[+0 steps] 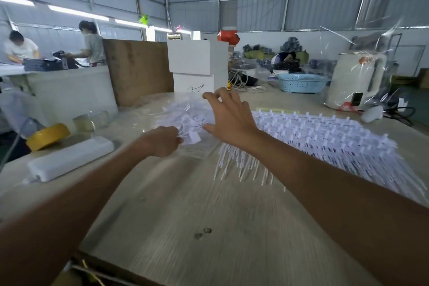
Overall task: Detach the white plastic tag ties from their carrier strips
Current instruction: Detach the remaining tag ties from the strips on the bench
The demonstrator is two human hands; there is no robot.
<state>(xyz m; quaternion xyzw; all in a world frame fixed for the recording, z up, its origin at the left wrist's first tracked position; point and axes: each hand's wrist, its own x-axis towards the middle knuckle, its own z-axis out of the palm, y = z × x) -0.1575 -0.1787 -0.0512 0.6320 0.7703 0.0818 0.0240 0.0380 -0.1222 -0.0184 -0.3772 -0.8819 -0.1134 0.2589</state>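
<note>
- Your left hand is curled round a small bunch of white tag ties, pinching them at the near edge of the loose pile.
- That loose pile of detached ties lies on clear plastic film, just left of the carrier strips.
- Your right hand hangs above the left end of the carrier strips with fingers spread and relaxed, gripping nothing; whether it touches the pile below, you cannot tell from this view.
- The carrier strips are stacked in rows on the wooden table, their thin tails pointing toward you.
- Left of the strips, past your left hand: a yellow tape roll and a long white foam block.
- Behind the strips: a blue perforated basket and a white appliance wrapped in clear film.
- The frame is motion-blurred; fine detail of the ties is unclear.
</note>
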